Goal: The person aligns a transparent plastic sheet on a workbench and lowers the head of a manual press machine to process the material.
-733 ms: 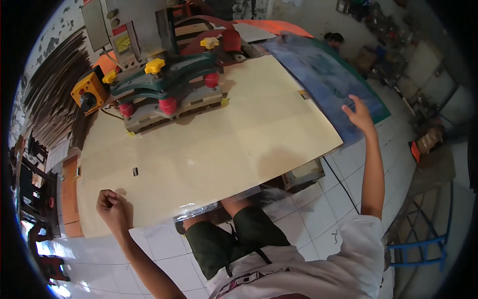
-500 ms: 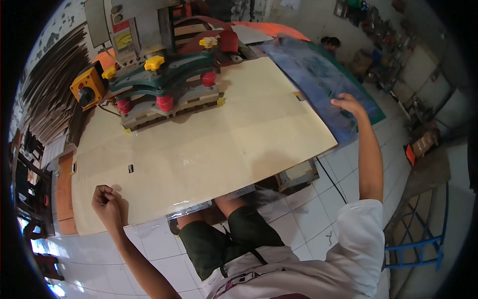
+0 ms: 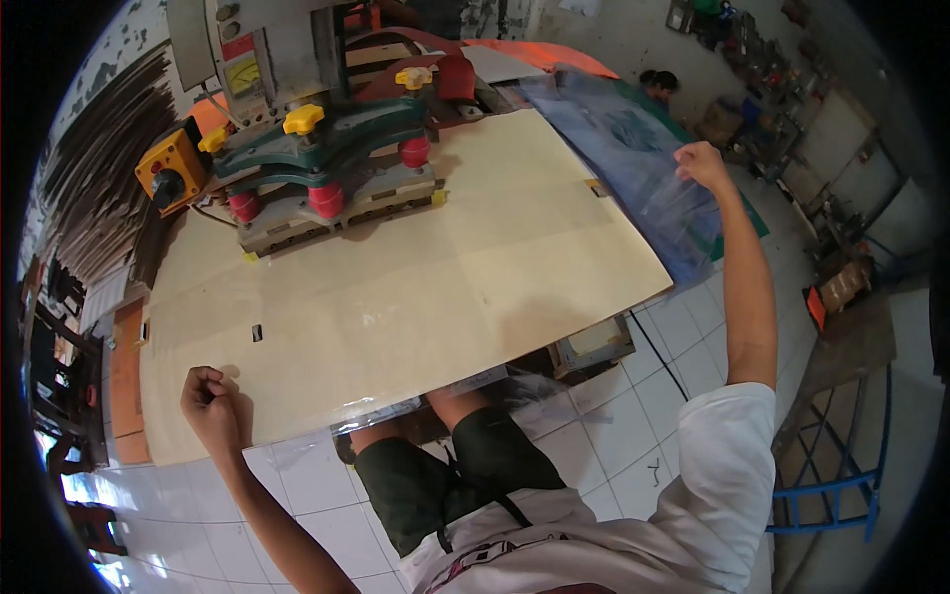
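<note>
While the left hand [image 3: 210, 404] rests at seven o'clock, fingers curled into a fist on the near edge of a pale sheet [image 3: 396, 287] covering the tabletop, whatever it may grip stays hidden. At eleven o'clock stands a green press [image 3: 327, 163] with yellow knobs, beside an orange control box [image 3: 170, 173]; a yellow-and-red label [image 3: 242, 69] sits above. At two o'clock the right hand [image 3: 701, 164] pinches a translucent blue plastic sheet [image 3: 643, 168], its far end cut off.

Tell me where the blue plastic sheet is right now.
Head view, right side: the blue plastic sheet drapes over the pale table's right edge, pinched by the right hand.
</note>
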Motion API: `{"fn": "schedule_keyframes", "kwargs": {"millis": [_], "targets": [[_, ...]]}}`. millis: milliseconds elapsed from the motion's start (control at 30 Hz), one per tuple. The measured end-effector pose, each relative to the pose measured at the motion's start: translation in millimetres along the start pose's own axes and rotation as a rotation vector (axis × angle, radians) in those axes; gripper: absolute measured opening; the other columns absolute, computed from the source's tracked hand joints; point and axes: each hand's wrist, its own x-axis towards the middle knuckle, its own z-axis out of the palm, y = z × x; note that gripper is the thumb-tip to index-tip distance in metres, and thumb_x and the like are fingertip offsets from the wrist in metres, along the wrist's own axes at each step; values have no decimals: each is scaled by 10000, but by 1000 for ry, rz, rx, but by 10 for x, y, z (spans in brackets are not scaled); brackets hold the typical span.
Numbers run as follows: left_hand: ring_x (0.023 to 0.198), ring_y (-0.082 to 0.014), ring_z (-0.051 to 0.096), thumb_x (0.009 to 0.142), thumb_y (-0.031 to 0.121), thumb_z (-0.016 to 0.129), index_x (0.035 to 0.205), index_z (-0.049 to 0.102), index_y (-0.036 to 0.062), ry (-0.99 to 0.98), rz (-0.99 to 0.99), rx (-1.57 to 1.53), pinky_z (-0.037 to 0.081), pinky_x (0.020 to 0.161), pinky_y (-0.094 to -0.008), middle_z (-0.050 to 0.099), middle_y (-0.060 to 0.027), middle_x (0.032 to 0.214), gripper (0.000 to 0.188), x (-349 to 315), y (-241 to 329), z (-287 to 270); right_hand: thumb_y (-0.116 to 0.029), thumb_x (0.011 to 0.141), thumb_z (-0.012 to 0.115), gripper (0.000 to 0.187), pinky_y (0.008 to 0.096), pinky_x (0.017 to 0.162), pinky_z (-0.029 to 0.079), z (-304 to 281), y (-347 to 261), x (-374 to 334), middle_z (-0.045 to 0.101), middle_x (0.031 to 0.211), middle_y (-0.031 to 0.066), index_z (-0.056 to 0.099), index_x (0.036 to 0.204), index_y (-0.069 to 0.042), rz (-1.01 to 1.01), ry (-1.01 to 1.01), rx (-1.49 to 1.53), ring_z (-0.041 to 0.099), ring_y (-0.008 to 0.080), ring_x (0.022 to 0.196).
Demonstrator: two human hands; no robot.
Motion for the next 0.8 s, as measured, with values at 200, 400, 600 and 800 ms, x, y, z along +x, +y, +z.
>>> {"fn": "schedule_keyframes", "kwargs": {"millis": [200, 400, 600, 800], "targets": [[698, -53, 380, 726, -139, 400, 843, 567, 3, -12, -9, 6, 300, 621, -187, 466, 23, 777, 248, -13, 6, 2, -310, 909, 689, 338, 418, 961, 509, -287, 795, -161, 730, 1078, 180, 745, 1057, -11, 171, -33, -528, 670, 304, 1062], [704, -54, 379, 707, -141, 389, 852, 561, 2, -22, -5, -21, 303, 622, -185, 469, 18, 786, 267, 9, -101, -63, -370, 900, 712, 516, 414, 1021, 480, -5, 1252, -542, 657, 1298, 181, 642, 1297, -48, 342, 88, -460, 618, 362, 1207], [703, -66, 391, 708, -138, 391, 858, 556, 0, 11, 12, 42, 328, 634, -190, 477, 12, 804, 262, 5, -35, -90, -387, 839, 774, 535, 396, 959, 516, 82, 1237, -403, 685, 1213, 198, 672, 1226, -32, 483, 189, -461, 659, 373, 1108], [710, -62, 433, 736, -129, 403, 855, 558, -3, 5, 7, 74, 338, 626, -196, 505, 3, 790, 233, -10, -113, -169, -208, 847, 710, 305, 388, 681, 583, -271, 868, 271, 740, 954, 192, 717, 1039, 30, 445, 115, -134, 743, 276, 803]]}}
